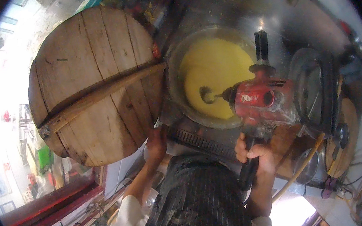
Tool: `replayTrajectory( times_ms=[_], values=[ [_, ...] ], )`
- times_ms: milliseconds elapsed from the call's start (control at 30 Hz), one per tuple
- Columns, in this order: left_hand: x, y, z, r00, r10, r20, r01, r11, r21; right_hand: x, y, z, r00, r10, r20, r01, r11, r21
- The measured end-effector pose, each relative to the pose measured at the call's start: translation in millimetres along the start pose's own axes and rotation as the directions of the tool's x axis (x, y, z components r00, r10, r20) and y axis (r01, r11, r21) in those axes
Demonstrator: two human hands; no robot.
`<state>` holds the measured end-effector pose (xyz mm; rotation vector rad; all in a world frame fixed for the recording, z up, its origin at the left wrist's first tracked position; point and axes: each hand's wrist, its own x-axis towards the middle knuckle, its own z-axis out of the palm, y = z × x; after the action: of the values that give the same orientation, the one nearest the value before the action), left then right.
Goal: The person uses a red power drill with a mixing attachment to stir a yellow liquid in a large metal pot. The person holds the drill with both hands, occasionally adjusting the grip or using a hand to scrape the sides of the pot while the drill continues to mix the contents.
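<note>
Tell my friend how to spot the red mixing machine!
Find the big round pot holding yellow mixture. Below and right of it, the right hand grips a black handle. That handle belongs to the mixing machine, set apart by its red body and round stirring head.

Red mixer (pixel 254 99), yellow mixture (pixel 215 68), black pinstriped apron (pixel 206 200)

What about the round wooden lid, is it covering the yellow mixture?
No, the lid is left of the pot, leaving the yellow mixture visible.

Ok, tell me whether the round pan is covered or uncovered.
Uncovered: yellow mixture shows inside the round pan, and the round wooden lid is to its left.
</note>
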<state>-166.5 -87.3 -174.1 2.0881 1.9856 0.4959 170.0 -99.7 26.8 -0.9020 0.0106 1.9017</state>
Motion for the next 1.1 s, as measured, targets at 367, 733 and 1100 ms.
replayTrajectory(
  times_ms=[367,733,1100],
  values=[
    [18,24,28,0.976,0.211,0.047,-0.205,0.973,-0.106,2,2,2,0.999,-0.017,-0.029,0.014,0.996,-0.088],
    [-19,7,-15,0.975,0.174,0.138,-0.179,0.983,0.029,1,8,1,1.000,0.010,-0.003,-0.010,0.998,-0.057],
    [5,24,-26,0.953,0.272,0.132,-0.279,0.960,0.037,1,14,-1,0.994,0.048,0.099,-0.039,0.996,-0.085]
  ],
)
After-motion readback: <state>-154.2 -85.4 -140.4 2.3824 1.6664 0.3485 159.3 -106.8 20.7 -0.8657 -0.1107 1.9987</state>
